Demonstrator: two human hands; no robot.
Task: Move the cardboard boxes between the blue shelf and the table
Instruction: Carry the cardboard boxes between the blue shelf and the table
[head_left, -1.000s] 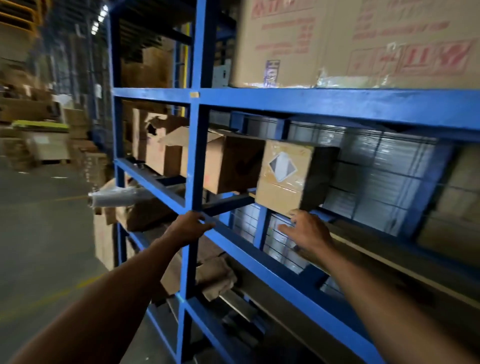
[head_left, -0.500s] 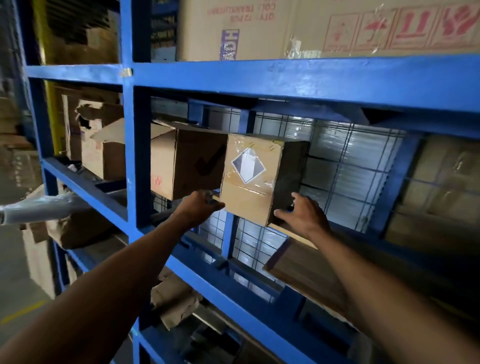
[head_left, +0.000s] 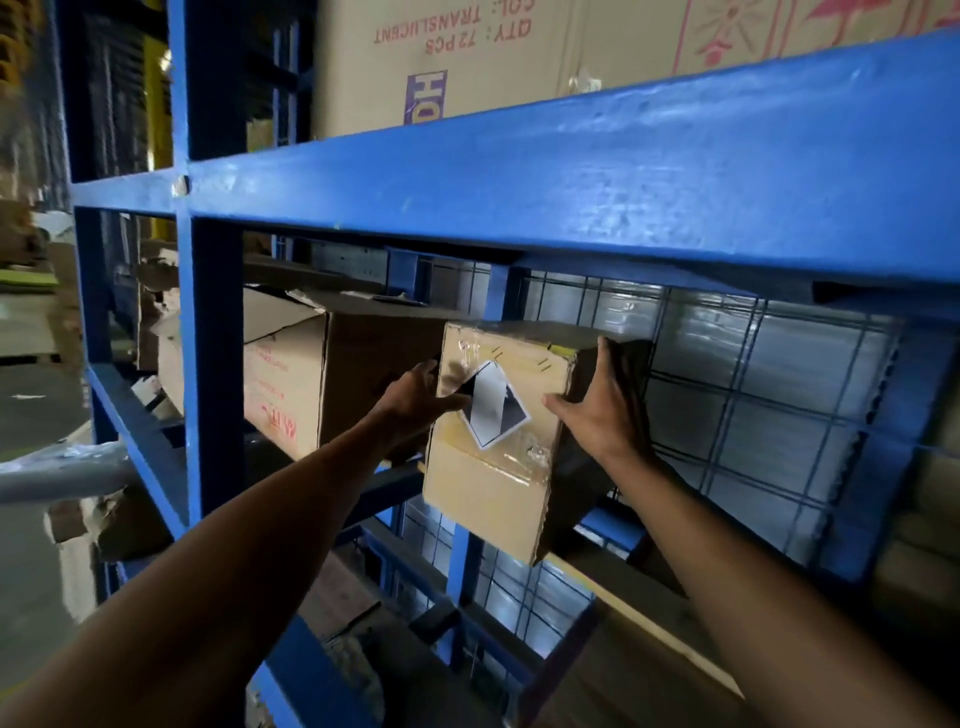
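A small cardboard box (head_left: 488, 493) with a black-and-white diamond label stands on the middle level of the blue shelf (head_left: 571, 171), its near corner jutting over the front edge. My left hand (head_left: 415, 402) grips its left side, the thumb lying across the front face by the label. My right hand (head_left: 597, 410) holds the right side with fingers reaching up toward the top edge and the thumb on the front. The table is out of view.
A bigger open-flapped carton (head_left: 311, 379) stands just left of the small box. A large printed carton (head_left: 519, 57) fills the level above. Blue wire mesh (head_left: 753, 405) backs the shelf. A blue upright post (head_left: 213, 312) rises at left, with torn cardboard lower down.
Both hands have risen from the shelf's front rail and the box's bottom corners to clasp the small box's two sides. The view has closed in on the shelf.
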